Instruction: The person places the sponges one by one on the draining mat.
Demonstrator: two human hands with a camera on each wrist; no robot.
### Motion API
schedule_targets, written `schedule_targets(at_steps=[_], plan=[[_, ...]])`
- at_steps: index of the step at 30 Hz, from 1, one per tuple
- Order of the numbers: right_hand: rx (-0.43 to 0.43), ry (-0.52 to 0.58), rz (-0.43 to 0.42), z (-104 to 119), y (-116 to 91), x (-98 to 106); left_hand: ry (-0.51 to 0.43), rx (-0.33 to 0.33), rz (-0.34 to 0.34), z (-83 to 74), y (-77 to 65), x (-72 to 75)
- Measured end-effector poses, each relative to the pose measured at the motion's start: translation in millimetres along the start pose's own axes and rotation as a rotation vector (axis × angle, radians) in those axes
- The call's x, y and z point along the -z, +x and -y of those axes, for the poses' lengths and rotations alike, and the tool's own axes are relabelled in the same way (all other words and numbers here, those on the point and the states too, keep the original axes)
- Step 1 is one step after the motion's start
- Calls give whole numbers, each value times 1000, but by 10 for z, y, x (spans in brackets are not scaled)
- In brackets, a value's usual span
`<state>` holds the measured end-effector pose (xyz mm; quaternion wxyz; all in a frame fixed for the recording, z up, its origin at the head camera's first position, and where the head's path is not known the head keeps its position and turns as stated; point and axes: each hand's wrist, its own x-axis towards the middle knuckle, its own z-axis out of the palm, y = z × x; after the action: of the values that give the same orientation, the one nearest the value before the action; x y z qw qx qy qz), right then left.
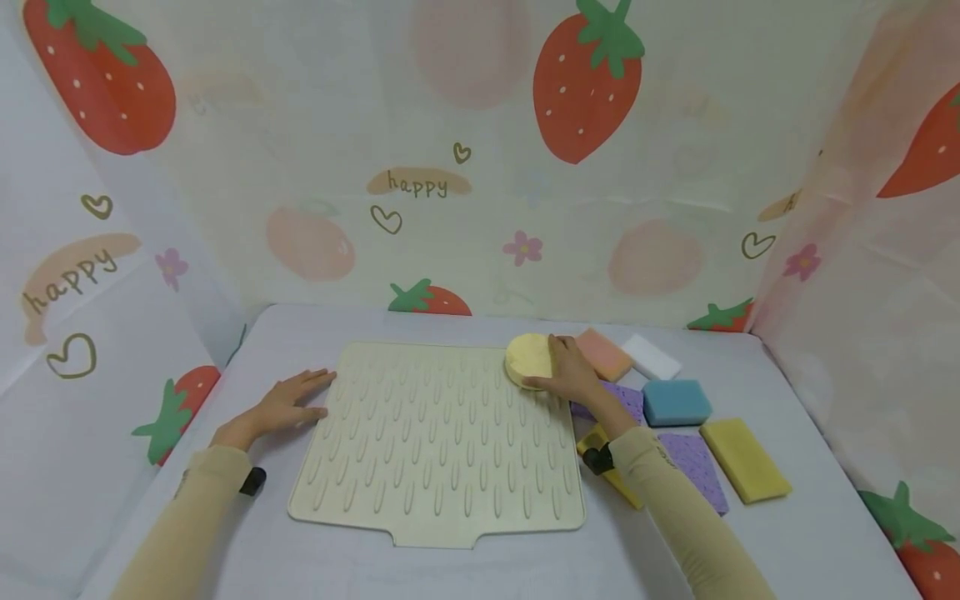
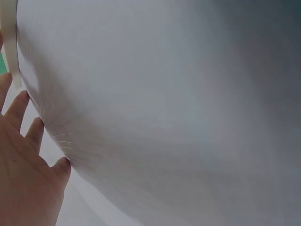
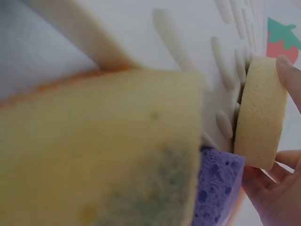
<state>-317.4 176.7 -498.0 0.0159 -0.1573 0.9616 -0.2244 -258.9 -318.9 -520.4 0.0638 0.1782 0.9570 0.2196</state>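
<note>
A cream ridged mat [image 1: 435, 492] with a tab at its front edge lies flat on the white table. My right hand [image 1: 573, 371] grips a round pale-yellow sponge [image 1: 527, 360] at the mat's far right corner. In the right wrist view the thumb and fingers hold the round sponge [image 3: 261, 113] from opposite sides, its face against the raised ridges. My left hand [image 1: 288, 404] has its fingers spread, fingertips at the mat's left edge. In the left wrist view the left hand's fingers [image 2: 35, 134] rest on the white cloth beside the mat's edge [image 2: 9, 42].
Right of the mat lie a pink-orange sponge [image 1: 603, 354], a white sponge [image 1: 651, 357], a blue sponge [image 1: 677, 403], two purple sponges [image 1: 693, 471] and a yellow sponge [image 1: 745, 460]. Another yellow sponge [image 1: 626, 487] with a dark patch is partly under the right forearm. Strawberry-print cloth [image 1: 465, 250] walls the table.
</note>
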Motion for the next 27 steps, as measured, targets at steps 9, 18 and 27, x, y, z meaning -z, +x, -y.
schedule_targets(at_steps=[9, 18, 27], plan=[[13, 48, 14, -3, -27, 145, -65, -97, -64, 40, -25, -10], [50, 47, 7, -60, -67, 282, -19, -13, -14, 12, 14, 10], [46, 82, 4, -158, -164, 393, -7, -4, -4, 31, -3, -12]])
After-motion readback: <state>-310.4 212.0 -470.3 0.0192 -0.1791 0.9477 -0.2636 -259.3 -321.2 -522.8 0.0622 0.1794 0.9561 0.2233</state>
